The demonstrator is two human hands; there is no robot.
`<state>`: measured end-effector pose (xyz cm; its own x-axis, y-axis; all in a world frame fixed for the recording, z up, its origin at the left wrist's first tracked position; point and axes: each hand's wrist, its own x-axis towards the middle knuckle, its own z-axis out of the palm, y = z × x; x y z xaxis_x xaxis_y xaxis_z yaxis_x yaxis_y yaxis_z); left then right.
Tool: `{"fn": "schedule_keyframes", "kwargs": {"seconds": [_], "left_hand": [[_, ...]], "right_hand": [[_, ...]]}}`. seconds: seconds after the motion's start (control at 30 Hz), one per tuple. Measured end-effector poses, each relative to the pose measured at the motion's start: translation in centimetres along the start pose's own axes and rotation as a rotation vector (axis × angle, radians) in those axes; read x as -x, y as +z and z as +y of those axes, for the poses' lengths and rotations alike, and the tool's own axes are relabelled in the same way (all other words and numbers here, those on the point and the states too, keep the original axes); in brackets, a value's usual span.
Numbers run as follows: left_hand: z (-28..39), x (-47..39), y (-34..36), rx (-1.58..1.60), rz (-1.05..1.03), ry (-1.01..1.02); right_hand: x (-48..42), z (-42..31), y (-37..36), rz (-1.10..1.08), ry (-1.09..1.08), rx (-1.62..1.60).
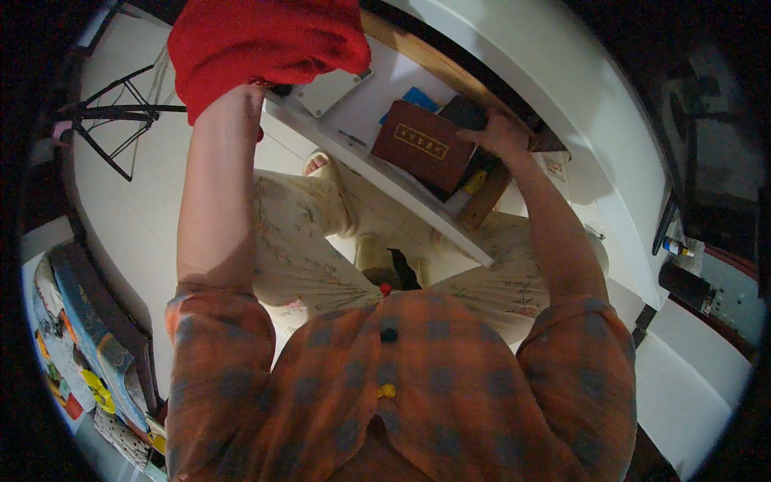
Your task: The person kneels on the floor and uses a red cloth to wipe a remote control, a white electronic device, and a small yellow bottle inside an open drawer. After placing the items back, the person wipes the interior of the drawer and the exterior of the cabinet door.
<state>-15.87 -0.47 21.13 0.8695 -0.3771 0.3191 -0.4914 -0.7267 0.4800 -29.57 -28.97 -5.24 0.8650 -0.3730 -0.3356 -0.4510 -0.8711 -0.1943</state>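
My left forearm reaches up into a bunched red cloth (pixel 271 51), which hides my left hand. The cloth hangs over the far left part of an open white drawer (pixel 385 181). My right hand (pixel 503 137) is inside the drawer's right end, its thumb and fingers on either side of a dark object (pixel 464 112). Whether they grip it is unclear. Just left of the thumb lies a brown case or book (pixel 421 144) with gold lettering. A blue item (pixel 418 99) sticks out behind it, and a small yellow item (pixel 475 182) sits beside its lower right corner.
A pale flat device (pixel 328 93) lies in the drawer, partly under the cloth. The white desk edge (pixel 542 78) curves above. My knees are under the drawer front. A black folding rack (pixel 120 111) stands at left, with a pile of goods (pixel 96 343) below it.
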Motion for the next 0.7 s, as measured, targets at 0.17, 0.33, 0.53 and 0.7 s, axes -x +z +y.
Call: {"fn": "schedule_keyframes", "kwargs": {"seconds": [0.17,0.33,0.53,0.7], "left_hand": [[1.6,0.5,2.1,-0.063,-0.029,0.150],[1.2,0.6,2.6,-0.090,-0.016,0.216],[-2.7,-0.9,0.6,-0.108,0.048,0.230],[-5.6,-1.3,1.1,-0.167,0.043,0.266]], "right_hand": [[-0.3,-2.1,-2.6,-0.358,-0.135,-0.430],[0.9,-3.7,-4.9,-0.253,-0.118,-0.477],[-0.6,-4.7,-4.3,-0.159,0.030,-1.104],[-1.6,-12.9,0.6,-0.088,0.040,-1.647]]}}
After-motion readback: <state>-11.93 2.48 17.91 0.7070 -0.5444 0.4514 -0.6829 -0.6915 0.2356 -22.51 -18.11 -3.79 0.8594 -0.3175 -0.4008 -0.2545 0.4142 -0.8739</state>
